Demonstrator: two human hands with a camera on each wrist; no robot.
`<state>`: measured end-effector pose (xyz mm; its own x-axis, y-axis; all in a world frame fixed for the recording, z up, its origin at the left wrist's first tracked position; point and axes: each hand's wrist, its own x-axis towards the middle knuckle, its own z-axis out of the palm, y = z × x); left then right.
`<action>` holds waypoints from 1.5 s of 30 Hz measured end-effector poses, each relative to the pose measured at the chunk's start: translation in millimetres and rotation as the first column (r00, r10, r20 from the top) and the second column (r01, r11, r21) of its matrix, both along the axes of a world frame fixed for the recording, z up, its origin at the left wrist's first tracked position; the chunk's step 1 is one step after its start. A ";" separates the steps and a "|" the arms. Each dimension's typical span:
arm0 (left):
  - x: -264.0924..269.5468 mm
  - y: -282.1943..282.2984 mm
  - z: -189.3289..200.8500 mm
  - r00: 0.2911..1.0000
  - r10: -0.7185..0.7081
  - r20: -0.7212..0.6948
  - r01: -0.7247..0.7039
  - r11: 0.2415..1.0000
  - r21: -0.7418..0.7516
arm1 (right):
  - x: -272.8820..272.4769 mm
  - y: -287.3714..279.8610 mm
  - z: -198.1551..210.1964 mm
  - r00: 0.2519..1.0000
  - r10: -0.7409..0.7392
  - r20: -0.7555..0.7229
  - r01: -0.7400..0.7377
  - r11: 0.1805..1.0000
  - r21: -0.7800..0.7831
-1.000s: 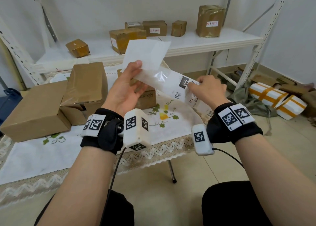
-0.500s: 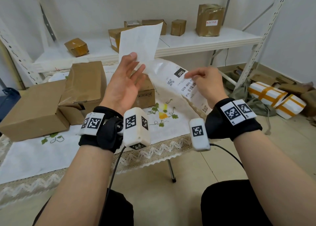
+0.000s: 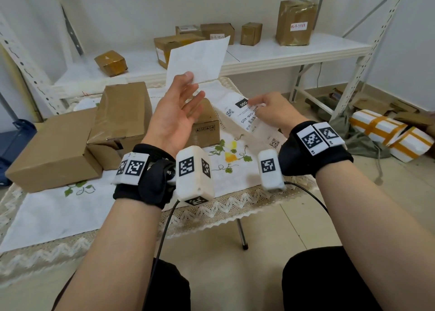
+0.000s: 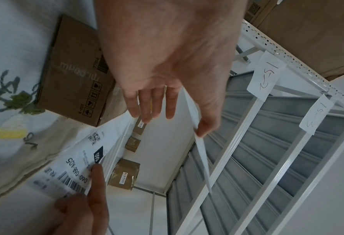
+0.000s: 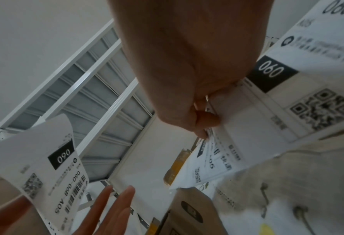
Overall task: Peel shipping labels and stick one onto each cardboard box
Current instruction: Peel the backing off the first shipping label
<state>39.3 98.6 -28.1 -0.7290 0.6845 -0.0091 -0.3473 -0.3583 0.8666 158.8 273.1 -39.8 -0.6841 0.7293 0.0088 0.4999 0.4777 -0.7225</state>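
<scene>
Head view: a peeled shipping label (image 3: 197, 61) is held up, pinched by its lower edge in the left hand (image 3: 175, 113), the other fingers spread. The label strip (image 3: 249, 120) is gripped by the right hand (image 3: 270, 113) above the bench (image 3: 58, 212), where cardboard boxes (image 3: 122, 113) are stacked.

Left wrist view: the label (image 4: 202, 152) is seen edge-on, pinched at the thumb.

Right wrist view: the strip (image 5: 267, 111) is pinched between curled fingers (image 5: 203, 120); the printed face of the peeled label (image 5: 52, 163) is visible.
</scene>
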 end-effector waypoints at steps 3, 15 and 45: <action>0.1 0.4 -0.6 1.000 0.000 -0.004 0.000 1.000 -0.008 | -2.9 0.8 -1.8 0.997 0.005 -0.072 -0.005 1.000 -0.001; -2.2 -1.8 -2.8 0.999 -0.014 -0.031 0.013 1.000 -0.020 | -0.2 17.2 -36.9 0.967 -0.118 0.224 0.103 0.992 0.077; -2.3 -11.2 4.3 1.000 0.010 -0.027 -0.010 1.000 -0.011 | 19.4 15.0 -13.5 0.967 0.096 0.238 -0.044 0.975 -0.216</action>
